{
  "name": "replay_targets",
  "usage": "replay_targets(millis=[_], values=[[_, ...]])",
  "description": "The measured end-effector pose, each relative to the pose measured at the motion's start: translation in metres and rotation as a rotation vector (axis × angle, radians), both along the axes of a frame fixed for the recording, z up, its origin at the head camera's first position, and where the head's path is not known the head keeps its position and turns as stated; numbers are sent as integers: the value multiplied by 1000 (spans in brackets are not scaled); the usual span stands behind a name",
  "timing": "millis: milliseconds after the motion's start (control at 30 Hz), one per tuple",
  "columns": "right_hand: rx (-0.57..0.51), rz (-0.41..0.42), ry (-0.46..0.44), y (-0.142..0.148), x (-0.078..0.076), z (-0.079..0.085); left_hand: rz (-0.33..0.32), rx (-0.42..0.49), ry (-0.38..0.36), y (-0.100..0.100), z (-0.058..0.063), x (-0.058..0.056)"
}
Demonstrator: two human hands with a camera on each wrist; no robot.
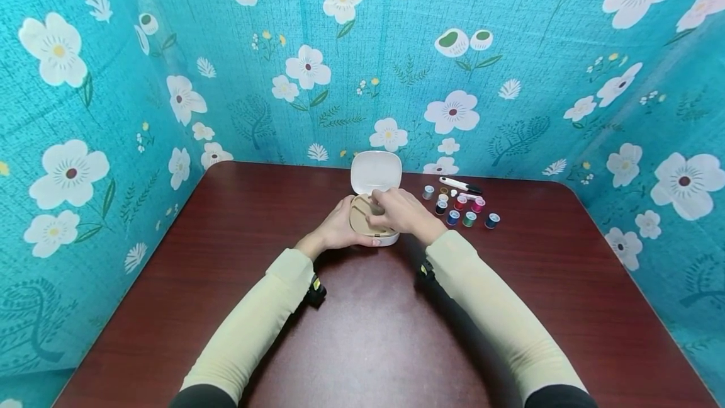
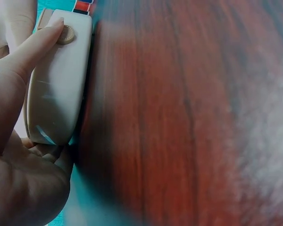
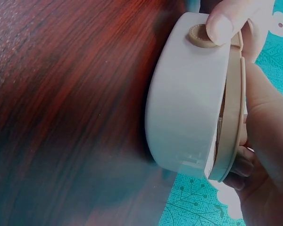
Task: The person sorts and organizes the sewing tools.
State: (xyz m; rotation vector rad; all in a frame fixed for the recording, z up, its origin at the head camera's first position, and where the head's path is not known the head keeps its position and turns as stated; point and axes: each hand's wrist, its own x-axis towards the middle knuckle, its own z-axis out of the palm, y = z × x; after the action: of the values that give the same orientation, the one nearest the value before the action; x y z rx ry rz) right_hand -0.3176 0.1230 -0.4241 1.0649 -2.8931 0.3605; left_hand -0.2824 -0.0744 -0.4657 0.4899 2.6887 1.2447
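Observation:
A white box (image 3: 184, 99) with rounded corners stands on the table, its white lid (image 1: 376, 170) raised at the back. My left hand (image 1: 338, 226) holds the box from the left side, and its thumb touches the round tan button (image 2: 66, 35) on the front. Inside the box top sits a tan tray (image 1: 359, 214) with divided compartments. My right hand (image 1: 403, 211) grips this tray with the fingers inside it. In the right wrist view, the tray's edge stands slightly above the box rim, with a narrow gap between. What lies under the tray is hidden.
Several thread spools (image 1: 460, 203) in different colours stand to the right of the box. Behind them lie a white tool with a black end (image 1: 460, 184) and small items. The dark red table (image 1: 255, 206) meets a floral blue cloth (image 1: 362, 80) at the back.

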Motion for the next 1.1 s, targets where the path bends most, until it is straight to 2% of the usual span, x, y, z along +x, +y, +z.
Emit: replay_targets(millis=[333, 1100], values=[[-21, -23, 16, 12, 1, 3, 38, -21, 8, 0, -1, 0], [-72, -44, 26, 33, 6, 6, 1, -12, -3, 1, 0, 2]])
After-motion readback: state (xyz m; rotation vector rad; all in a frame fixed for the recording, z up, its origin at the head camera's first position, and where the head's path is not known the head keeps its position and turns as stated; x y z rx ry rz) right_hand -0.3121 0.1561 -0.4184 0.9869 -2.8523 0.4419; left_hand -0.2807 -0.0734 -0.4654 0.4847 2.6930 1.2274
